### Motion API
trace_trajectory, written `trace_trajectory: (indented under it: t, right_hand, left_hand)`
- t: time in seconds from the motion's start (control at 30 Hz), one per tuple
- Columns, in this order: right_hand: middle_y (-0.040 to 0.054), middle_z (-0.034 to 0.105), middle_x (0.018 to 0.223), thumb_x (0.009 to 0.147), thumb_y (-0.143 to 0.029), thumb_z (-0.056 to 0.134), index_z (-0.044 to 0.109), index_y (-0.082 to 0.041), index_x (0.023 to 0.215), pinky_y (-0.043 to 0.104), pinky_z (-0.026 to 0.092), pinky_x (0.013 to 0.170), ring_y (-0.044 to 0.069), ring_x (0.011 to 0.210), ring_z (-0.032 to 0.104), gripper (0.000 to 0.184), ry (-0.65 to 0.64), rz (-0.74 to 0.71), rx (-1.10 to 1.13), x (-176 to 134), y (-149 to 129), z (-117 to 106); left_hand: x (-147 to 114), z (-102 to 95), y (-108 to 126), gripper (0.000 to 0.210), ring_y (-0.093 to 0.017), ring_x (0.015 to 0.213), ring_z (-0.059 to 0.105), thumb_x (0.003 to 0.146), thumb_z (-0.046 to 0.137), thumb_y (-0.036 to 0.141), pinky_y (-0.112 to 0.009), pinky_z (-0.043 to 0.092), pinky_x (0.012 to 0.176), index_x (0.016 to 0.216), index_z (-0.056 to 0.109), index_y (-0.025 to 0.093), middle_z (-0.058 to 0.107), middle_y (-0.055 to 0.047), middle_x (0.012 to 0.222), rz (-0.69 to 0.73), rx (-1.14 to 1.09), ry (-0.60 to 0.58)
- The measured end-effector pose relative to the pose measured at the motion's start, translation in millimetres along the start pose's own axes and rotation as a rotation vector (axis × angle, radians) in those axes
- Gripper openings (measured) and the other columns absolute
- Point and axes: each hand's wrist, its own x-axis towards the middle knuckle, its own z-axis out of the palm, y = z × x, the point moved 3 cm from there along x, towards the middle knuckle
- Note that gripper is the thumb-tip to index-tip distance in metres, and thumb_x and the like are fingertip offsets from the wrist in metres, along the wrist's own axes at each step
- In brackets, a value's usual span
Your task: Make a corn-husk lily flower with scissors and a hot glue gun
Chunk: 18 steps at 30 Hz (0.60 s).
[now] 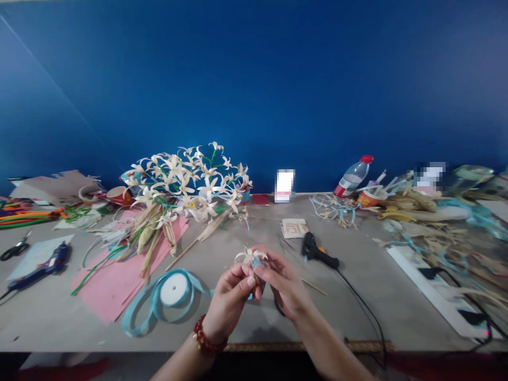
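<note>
In front of me, above the table's middle, a small white craft flower (248,255) with curled petals is held between both hands. My left hand (234,291), with a red bead bracelet at the wrist, is closed in a pinch just below the petals. My right hand (286,283) curls around the flower's other side, its fingers closed by a piece of light blue ribbon (256,262) at the petals. The fingers hide the flower's base. On the left lies a loosened spool of light blue ribbon (162,296); a black glue gun (317,251) rests right of my hands.
A bunch of white flowers (190,174) stands at the back left, near pink paper (107,296). A blue glue gun (51,262) and scissors (16,247) lie far left. A white power strip (426,291), a plastic bottle (353,177) and dried husks (420,206) occupy the right.
</note>
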Motion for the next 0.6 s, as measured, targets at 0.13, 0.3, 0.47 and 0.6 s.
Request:
trace_trajectory:
  t: [0.13, 0.3, 0.47, 0.6]
  right_hand:
    - [0.0004, 0.064, 0.08, 0.075, -0.038, 0.077, 0.067, -0.02, 0.088, 0.023, 0.049, 0.04, 0.01, 0.045, 0.055, 0.024, 0.046, 0.012, -0.005, 0.1, 0.2, 0.5]
    - [0.0033, 0.063, 0.087, 0.077, -0.036, 0.074, 0.066, -0.02, 0.078, 0.026, 0.054, 0.054, 0.013, 0.06, 0.058, 0.018, 0.074, -0.132, -0.143, 0.5, -6.5, -1.4]
    - [0.0047, 0.062, 0.092, 0.081, -0.029, 0.071, 0.064, -0.021, 0.074, 0.029, 0.054, 0.072, 0.02, 0.087, 0.061, 0.012, 0.076, -0.282, -0.305, 1.2, -9.2, -3.8]
    - [0.0048, 0.061, 0.094, 0.081, -0.029, 0.07, 0.065, -0.022, 0.076, 0.028, 0.052, 0.071, 0.02, 0.087, 0.06, 0.011, 0.067, -0.264, -0.28, 1.9, -7.2, -4.2]
  left_hand:
    - [0.4, -2.1, -1.5, 0.026, -0.011, 0.058, 0.051, 0.079, 0.077, 0.036, -0.024, 0.038, 0.06, 0.078, 0.063, 0.014, 0.06, 0.0, 0.062, -0.009, 0.042, 0.007]
    - [1.3, -9.5, 5.4, 0.02, -0.014, 0.07, 0.055, 0.079, 0.077, 0.034, -0.027, 0.045, 0.07, 0.084, 0.068, 0.016, 0.064, -0.002, 0.077, 0.099, 0.179, 0.128]
    - [5.5, -9.9, 14.3, 0.015, -0.012, 0.076, 0.056, 0.079, 0.077, 0.026, -0.024, 0.046, 0.074, 0.09, 0.069, 0.019, 0.063, -0.001, 0.086, 0.184, 0.086, 0.209]
    - [10.9, -4.7, 10.0, 0.015, -0.011, 0.077, 0.056, 0.076, 0.08, 0.022, -0.022, 0.045, 0.074, 0.085, 0.069, 0.018, 0.062, 0.0, 0.084, 0.06, -0.101, 0.16]
